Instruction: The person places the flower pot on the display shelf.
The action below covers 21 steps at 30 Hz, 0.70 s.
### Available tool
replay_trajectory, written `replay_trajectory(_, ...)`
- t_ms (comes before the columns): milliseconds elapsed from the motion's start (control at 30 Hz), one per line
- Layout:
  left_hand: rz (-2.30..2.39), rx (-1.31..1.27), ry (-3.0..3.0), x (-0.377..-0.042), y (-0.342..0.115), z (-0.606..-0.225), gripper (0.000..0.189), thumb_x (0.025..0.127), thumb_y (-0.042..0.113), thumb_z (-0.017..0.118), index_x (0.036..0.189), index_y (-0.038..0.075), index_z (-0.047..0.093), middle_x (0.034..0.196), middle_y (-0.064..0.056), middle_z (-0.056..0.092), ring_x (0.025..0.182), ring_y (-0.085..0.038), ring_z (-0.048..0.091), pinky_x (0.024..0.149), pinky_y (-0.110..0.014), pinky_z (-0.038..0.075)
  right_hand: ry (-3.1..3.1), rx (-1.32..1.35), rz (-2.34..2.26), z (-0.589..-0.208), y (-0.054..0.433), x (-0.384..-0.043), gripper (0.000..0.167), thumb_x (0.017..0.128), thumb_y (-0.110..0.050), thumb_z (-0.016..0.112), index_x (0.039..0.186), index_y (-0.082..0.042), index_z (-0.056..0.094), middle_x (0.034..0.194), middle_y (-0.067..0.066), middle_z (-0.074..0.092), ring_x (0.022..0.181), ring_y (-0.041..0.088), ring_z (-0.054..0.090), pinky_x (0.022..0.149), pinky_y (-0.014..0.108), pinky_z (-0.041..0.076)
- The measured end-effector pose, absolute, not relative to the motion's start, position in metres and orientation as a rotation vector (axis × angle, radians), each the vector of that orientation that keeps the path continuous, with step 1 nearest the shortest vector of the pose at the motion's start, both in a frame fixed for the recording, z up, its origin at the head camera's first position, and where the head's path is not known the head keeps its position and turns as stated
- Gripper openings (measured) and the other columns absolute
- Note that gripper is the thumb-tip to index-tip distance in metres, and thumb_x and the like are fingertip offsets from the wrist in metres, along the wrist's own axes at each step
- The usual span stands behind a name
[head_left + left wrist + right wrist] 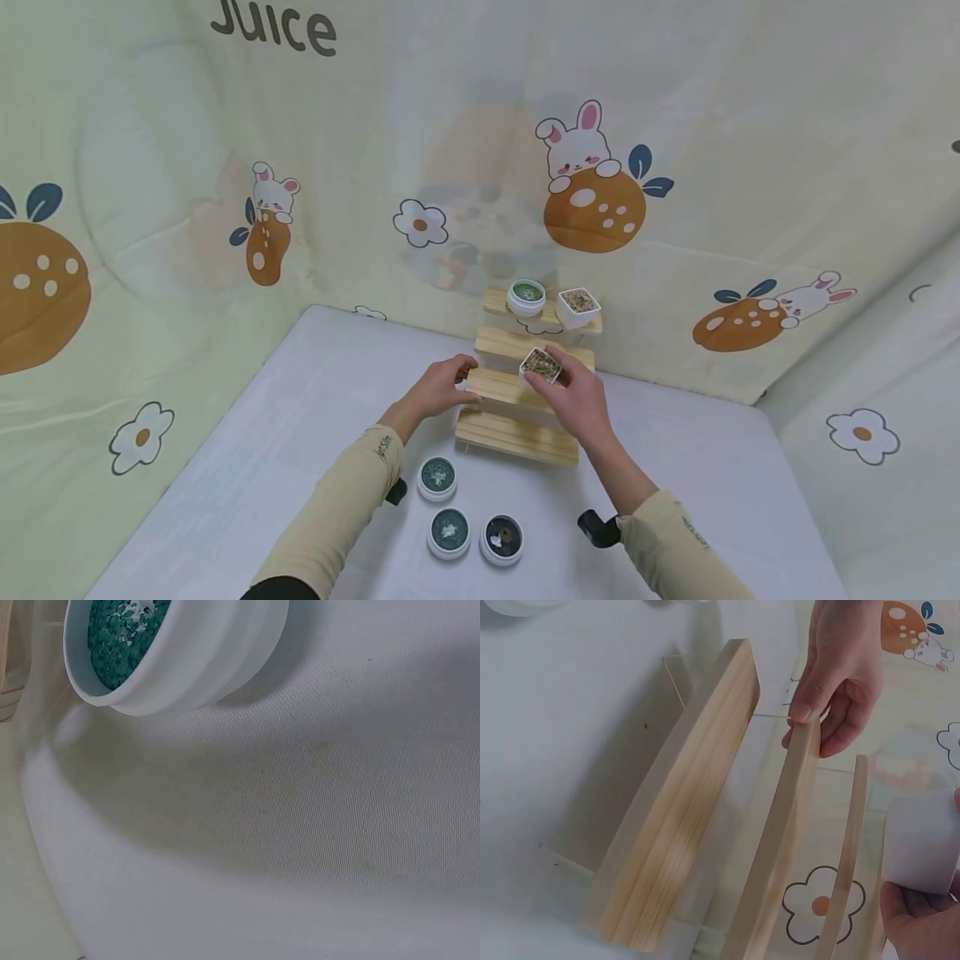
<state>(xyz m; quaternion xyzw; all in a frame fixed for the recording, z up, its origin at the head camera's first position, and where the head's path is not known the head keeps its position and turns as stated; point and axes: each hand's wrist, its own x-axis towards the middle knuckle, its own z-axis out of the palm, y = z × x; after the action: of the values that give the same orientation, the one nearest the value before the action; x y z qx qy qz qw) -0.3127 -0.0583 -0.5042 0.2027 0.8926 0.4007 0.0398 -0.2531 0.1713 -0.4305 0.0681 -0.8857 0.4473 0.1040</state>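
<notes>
A stepped wooden rack [517, 435] with clear side supports stands at the middle of the table. My left hand [438, 387] pinches the left end of its second board from the bottom, thumb and fingers around the end in the right wrist view. My right hand [581, 400] grips a small white square pot [541, 367] filled with speckled grains, over the middle boards. On the top board sit a round white pot [527, 297] with green filling and another square pot [578, 307] with tan grains.
Two round white jars with teal filling [437, 475] [450, 530] and a jar with a dark top [502, 537] stand on the white table in front of the rack. Behind the rack hangs a printed curtain [480, 150].
</notes>
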Motion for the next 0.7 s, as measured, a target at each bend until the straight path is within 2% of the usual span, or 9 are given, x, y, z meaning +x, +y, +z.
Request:
replay_trajectory(133, 1.237, 0.627, 2.732, -0.313, -0.059, -0.505, 0.060, 0.082, 0.022, 0.081, 0.130, 0.001, 0.052, 0.124, -0.013, 0.061, 0.113, -0.026, 0.059, 0.100, -0.035, 0.049, -2.636, 0.184, 1.297, -0.430, 0.171, -0.258, 0.063, 0.086, -0.035, 0.076, 0.137, -0.004, 0.055, 0.129, 0.020, 0.060, 0.113, 0.033, 0.061, 0.092, 0.043, 0.054)
replay_trajectory(267, 1.237, 0.627, 2.733, -0.314, -0.059, -0.506, 0.060, 0.082, 0.021, 0.081, 0.130, 0.001, 0.053, 0.124, -0.013, 0.061, 0.113, -0.026, 0.059, 0.100, -0.035, 0.049, -2.639, 0.172, 1.277, -0.428, 0.171, -0.265, 0.061, 0.086, -0.038, 0.075, 0.135, -0.006, 0.057, 0.123, 0.019, 0.063, 0.108, 0.032, 0.063, 0.087, 0.043, 0.056)
replay_trajectory(500, 1.242, 0.624, 2.726, -0.314, -0.058, -0.506, 0.060, 0.081, 0.021, 0.081, 0.130, 0.001, 0.053, 0.125, -0.013, 0.061, 0.113, -0.025, 0.059, 0.100, -0.035, 0.049, -2.629, 0.146, 1.234, -0.428, 0.168, -0.279, 0.059, 0.086, -0.034, 0.075, 0.133, -0.003, 0.058, 0.114, 0.020, 0.066, 0.099, 0.029, 0.065, 0.080, 0.040, 0.055)
replay_trajectory(700, 1.237, 0.627, 2.728, -0.314, -0.058, -0.506, 0.060, 0.082, 0.022, 0.081, 0.130, 0.002, 0.053, 0.124, -0.013, 0.061, 0.113, -0.025, 0.059, 0.100, -0.035, 0.049, -2.649, 0.119, 1.238, -0.429, 0.163, -0.290, 0.058, 0.087, -0.037, 0.074, 0.133, -0.006, 0.059, 0.110, 0.017, 0.067, 0.096, 0.027, 0.063, 0.076, 0.035, 0.053)
